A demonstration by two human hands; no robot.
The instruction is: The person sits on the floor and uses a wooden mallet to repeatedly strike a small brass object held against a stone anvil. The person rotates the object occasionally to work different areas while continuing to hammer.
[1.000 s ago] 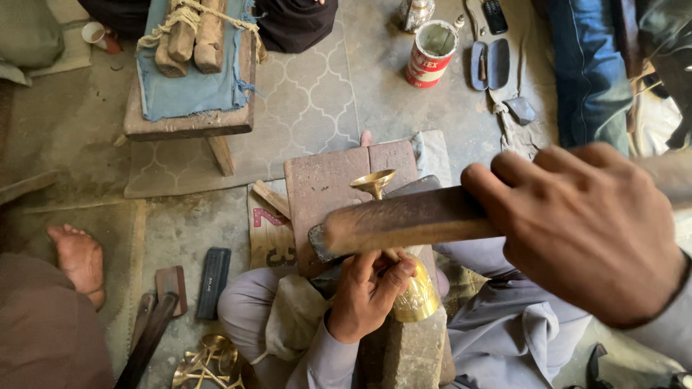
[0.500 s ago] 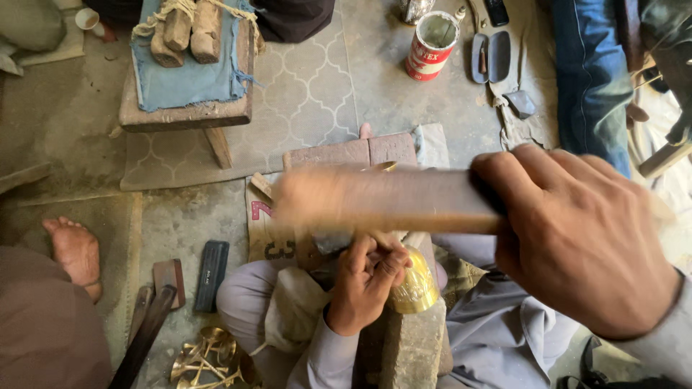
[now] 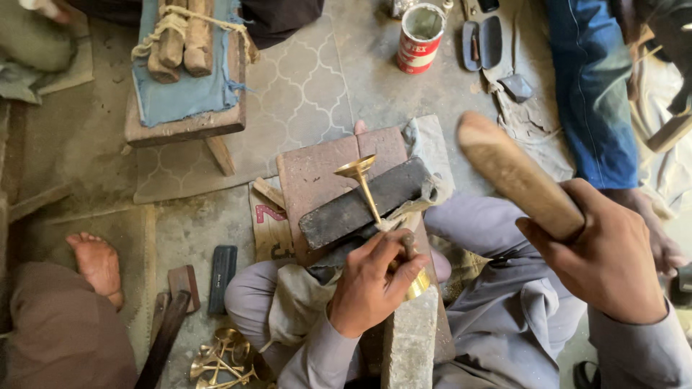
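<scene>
Left hand (image 3: 371,284) grip clenched on brass stemmed piece (image 3: 367,191), stem resting across dark iron block (image 3: 360,205) at centre. Right hand (image 3: 602,252) grip clenched on wooden mallet (image 3: 515,173), raised right. Strike squarely on stem; hold brass firm, fingers clear of block.

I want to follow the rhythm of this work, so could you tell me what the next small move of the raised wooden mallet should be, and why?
Probably a short stroke down onto the dark block. The right hand holds the wooden mallet lifted clear to the right, while the left hand steadies the brass stemmed piece beside that block.
</scene>
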